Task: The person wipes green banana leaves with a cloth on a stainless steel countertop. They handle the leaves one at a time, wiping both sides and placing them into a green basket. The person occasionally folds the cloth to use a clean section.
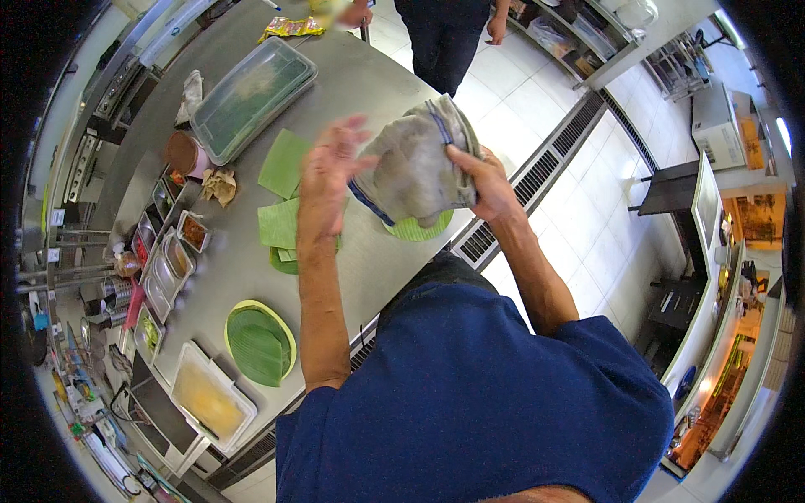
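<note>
My right hand (490, 184) grips a folded grey cloth (407, 163) with blue edging, thumb on top, held up over the steel table's front edge. Close to the cloth's left side, my left hand (331, 168) is raised with its fingers spread and a little blurred. Partly hidden beneath the cloth is a round green leaf piece (423, 226). Cut green leaf pieces (279, 225) lie on the table beside and behind my left forearm. Nearer me on the left, a yellow-rimmed plate (292, 348) carries a dark green leaf.
A lidded clear container (256, 96) stands at the far left of the steel table (369, 92). Small metal trays (168, 268) line its left side, with a white-lidded box (239, 415) nearer me. Another person (440, 38) stands beyond the table. A floor drain (549, 163) runs along the right.
</note>
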{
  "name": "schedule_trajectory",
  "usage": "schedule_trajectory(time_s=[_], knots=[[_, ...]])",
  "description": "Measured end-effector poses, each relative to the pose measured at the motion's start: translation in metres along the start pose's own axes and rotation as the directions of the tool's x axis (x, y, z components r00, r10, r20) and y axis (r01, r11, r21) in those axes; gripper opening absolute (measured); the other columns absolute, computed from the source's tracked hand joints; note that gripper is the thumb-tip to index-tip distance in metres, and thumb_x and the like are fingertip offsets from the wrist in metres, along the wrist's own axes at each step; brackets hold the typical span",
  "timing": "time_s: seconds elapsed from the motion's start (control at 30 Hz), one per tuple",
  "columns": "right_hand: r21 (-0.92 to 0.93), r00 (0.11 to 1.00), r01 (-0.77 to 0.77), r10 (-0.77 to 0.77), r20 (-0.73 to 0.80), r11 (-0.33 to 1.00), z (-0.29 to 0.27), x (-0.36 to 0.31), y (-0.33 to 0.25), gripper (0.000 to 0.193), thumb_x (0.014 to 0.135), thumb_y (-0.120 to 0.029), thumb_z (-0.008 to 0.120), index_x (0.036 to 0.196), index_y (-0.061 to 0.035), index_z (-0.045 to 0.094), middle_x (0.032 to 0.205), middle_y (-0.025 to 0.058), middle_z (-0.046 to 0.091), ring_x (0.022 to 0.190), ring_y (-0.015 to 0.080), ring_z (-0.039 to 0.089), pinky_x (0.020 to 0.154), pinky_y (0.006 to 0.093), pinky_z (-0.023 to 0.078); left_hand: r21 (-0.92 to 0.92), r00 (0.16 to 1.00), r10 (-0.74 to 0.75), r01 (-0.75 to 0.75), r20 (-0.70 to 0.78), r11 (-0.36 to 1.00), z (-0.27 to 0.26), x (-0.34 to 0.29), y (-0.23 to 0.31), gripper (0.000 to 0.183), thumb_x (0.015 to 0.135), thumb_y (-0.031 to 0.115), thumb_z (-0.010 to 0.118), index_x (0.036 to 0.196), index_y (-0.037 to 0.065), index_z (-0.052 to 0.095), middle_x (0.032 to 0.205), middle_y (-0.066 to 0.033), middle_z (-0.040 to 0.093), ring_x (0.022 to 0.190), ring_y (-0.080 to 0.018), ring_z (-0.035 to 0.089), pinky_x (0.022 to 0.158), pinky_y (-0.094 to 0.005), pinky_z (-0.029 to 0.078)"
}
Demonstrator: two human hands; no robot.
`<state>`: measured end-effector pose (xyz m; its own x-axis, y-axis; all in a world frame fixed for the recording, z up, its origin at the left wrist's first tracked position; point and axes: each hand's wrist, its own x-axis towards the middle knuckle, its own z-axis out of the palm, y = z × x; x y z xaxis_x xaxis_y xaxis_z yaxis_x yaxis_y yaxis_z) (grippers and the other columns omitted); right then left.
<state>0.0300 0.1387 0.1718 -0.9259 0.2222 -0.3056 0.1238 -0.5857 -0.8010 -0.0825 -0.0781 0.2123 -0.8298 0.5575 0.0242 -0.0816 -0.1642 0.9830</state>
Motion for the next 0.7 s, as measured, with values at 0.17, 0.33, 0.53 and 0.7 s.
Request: schedule_trajectory(time_s=[0.17,0.33,0.53,0.7], knots=[[0.647,0.887,-0.406,0.108,0.449,0.645,-0.016,0.019,0.012,0.037,0.100,-0.016,0.056,0.130,0.0057,0.056,0.122,0.0195,0.068,0.104,0.0284,0.071,0.095,0.0430,0.059,-0.410,0.972,-0.227,0.231,0.060,0.882,-0.059,-0.024,-0.111,0.090,0.086,0.071,0.060,0.149,0.008,0.042,0.146,-0.0139,0.050,0.135,-0.0311,0.046,0.113,-0.0510,0.038],[0.588,0.936,-0.304,0.120,0.331,0.750,-0.040,0.038,0.018,0.036,0.099,-0.016,0.057,0.129,0.0043,0.056,0.117,0.0186,0.069,0.100,0.0276,0.072,0.093,0.0415,0.060,-0.853,0.962,-0.037,0.259,0.272,0.454,-0.009,-0.059,-0.147,0.105,0.080,0.075,0.062,0.152,0.004,0.035,0.154,-0.0121,0.043,0.141,-0.0296,0.042,0.116,-0.0509,0.034],[-0.593,0.996,0.032,-0.078,-0.053,0.805,-0.020,0.016,0.022,0.079,0.090,-0.035,0.074,0.152,-0.0069,0.034,0.152,0.0274,0.038,0.137,0.0359,0.047,0.110,0.0452,0.045,-0.554,0.957,-0.289,0.219,-0.041,0.803,-0.012,-0.053,-0.082,0.032,0.095,0.016,0.070,0.122,0.001,0.062,0.107,-0.0049,0.071,0.093,-0.0137,0.069,0.085,-0.0285,0.057],[-0.779,0.813,0.576,-0.281,0.511,0.250,0.042,-0.028,0.026,0.079,0.078,-0.036,0.083,0.145,-0.0112,0.049,0.148,0.0236,0.046,0.135,0.0417,0.047,0.111,0.0502,0.041,-0.293,0.977,-0.208,0.182,-0.057,0.939,0.003,-0.041,-0.051,0.034,0.097,0.024,0.069,0.121,0.001,0.061,0.101,-0.0015,0.069,0.086,-0.0096,0.065,0.077,-0.0286,0.057]])
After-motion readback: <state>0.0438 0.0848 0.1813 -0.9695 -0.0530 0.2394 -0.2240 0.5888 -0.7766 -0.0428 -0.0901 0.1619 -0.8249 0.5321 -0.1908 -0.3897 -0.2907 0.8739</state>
